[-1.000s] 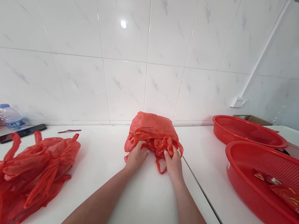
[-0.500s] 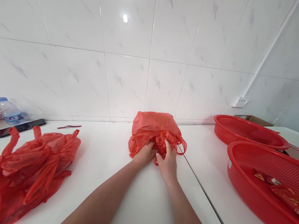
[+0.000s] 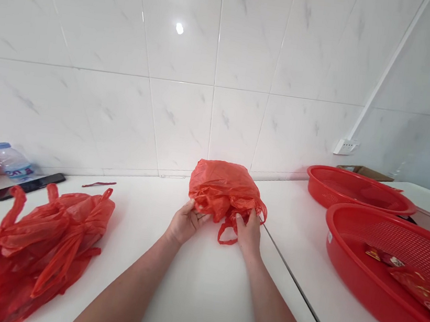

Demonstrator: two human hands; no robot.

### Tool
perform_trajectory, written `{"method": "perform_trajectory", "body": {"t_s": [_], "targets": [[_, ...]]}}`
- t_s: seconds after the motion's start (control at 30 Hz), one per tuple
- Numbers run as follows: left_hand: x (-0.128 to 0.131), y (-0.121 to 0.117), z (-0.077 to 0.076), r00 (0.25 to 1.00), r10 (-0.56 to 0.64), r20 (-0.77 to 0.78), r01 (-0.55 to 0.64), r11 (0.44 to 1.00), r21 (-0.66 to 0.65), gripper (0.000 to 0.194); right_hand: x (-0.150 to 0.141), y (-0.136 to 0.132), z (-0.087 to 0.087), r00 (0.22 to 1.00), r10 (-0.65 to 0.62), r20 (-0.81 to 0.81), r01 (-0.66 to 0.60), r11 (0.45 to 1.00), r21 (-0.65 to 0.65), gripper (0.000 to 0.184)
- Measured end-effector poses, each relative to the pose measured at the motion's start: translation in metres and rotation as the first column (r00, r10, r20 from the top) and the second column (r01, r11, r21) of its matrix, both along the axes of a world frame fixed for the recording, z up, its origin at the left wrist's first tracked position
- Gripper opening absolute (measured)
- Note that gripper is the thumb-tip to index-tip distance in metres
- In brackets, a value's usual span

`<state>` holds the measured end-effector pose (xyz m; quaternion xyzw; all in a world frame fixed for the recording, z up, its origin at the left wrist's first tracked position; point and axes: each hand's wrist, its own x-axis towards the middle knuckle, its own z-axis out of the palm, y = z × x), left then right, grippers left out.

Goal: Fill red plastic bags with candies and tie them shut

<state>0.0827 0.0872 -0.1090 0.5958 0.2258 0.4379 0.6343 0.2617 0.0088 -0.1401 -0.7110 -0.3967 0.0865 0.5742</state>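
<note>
A filled red plastic bag [image 3: 224,178] lies on the white table against the tiled wall, its gathered mouth facing me. My left hand [image 3: 185,224] is at its lower left edge, palm partly turned up, with the thumb above and fingers beneath the plastic. At the right side of the mouth, my right hand [image 3: 248,234] pinches the crumpled plastic between thumb and fingers. One handle loop hangs onto the table between my hands; another sticks out at the right corner. What the bag contains is hidden.
Several tied red bags [image 3: 29,247] are heaped at left. Behind them lie a black phone [image 3: 31,185], a water bottle [image 3: 14,162] and a thin red strip [image 3: 99,184]. Two red plastic baskets [image 3: 345,284] stand at right, the nearer holding red packets [image 3: 416,285]. A seam [image 3: 300,294] crosses the tabletop.
My left hand has moved from the bag's middle out to its left edge. The bunched mouth has spread and dropped, and a handle loop now hangs forward. My right hand has shifted slightly.
</note>
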Motion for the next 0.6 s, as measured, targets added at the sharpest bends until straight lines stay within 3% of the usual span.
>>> {"method": "perform_trajectory", "body": {"t_s": [0.13,0.3,0.43,0.53,0.57,0.6], "targets": [[-0.016,-0.010,-0.001,0.994,-0.108,0.030,0.110,0.989,-0.100,0.039,-0.004,-0.002,0.003,1.000,0.006,0.020,-0.005,0.999,-0.043,0.058],[-0.035,-0.054,0.000,0.921,-0.380,-0.088,0.359,0.914,-0.189,0.039,-0.009,-0.005,0.005,0.998,0.052,0.032,-0.050,0.997,-0.066,0.050],[-0.049,-0.091,0.003,0.728,-0.642,-0.242,0.573,0.763,-0.299,0.039,-0.009,-0.006,-0.001,0.999,0.039,-0.016,-0.040,0.995,-0.090,0.040],[-0.054,-0.109,0.005,0.486,-0.775,-0.403,0.671,0.627,-0.395,0.042,-0.008,-0.007,-0.006,0.997,0.021,-0.077,-0.029,0.994,-0.104,0.037],[-0.053,-0.112,0.004,0.432,-0.786,-0.442,0.679,0.606,-0.414,0.042,-0.008,-0.008,-0.006,0.996,0.024,-0.082,-0.032,0.994,-0.101,0.036],[-0.052,-0.114,0.004,0.430,-0.778,-0.459,0.675,0.614,-0.409,0.042,-0.009,-0.009,-0.005,0.997,0.029,-0.074,-0.036,0.995,-0.092,0.034]]}}
